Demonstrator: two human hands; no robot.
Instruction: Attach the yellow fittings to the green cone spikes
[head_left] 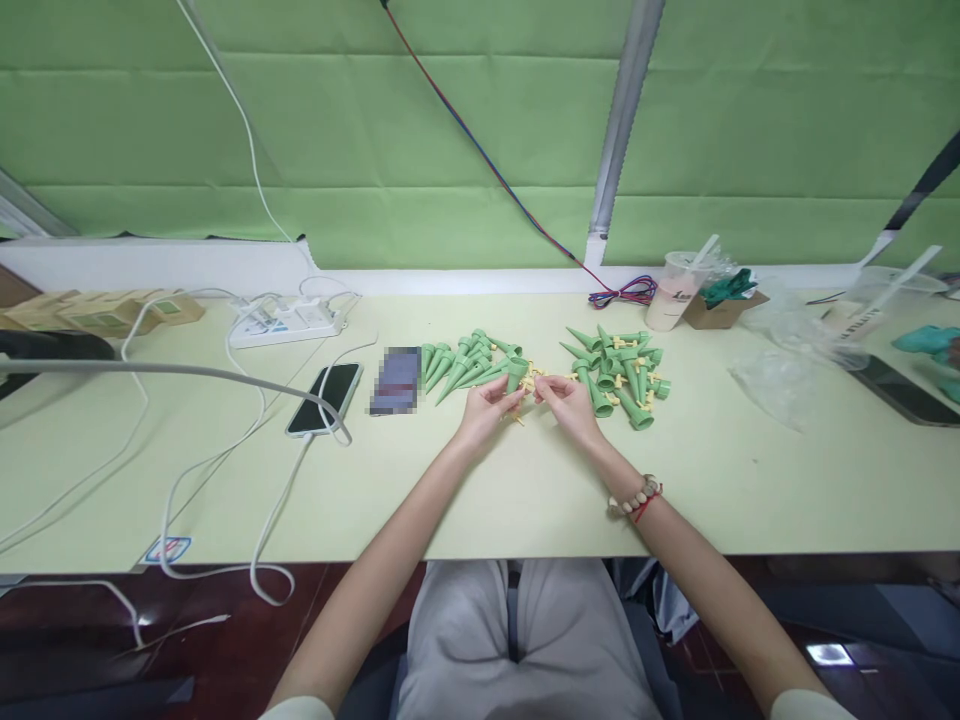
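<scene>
My left hand [487, 408] is closed on a green plastic spike [517, 372], its wide round end pointing up. Close beside it, my right hand [566, 405] pinches what looks like a small yellow valve [529, 384], partly hidden by the fingertips. More small yellow pieces [517, 418] lie around and behind the fingers. To the left is a group of green spikes [461, 362] without visible yellow parts on most of them. On the right lies a pile of green spikes [619, 370] with yellow valves on them.
Left of the spikes lie a blurred phone [396, 381] and a charging phone [325, 399], with white cables looping to a power strip [289, 322]. At the back right stand a drink cup [673, 292] and a small cardboard box [724, 310]. A gloved hand [926, 340] shows at the far right.
</scene>
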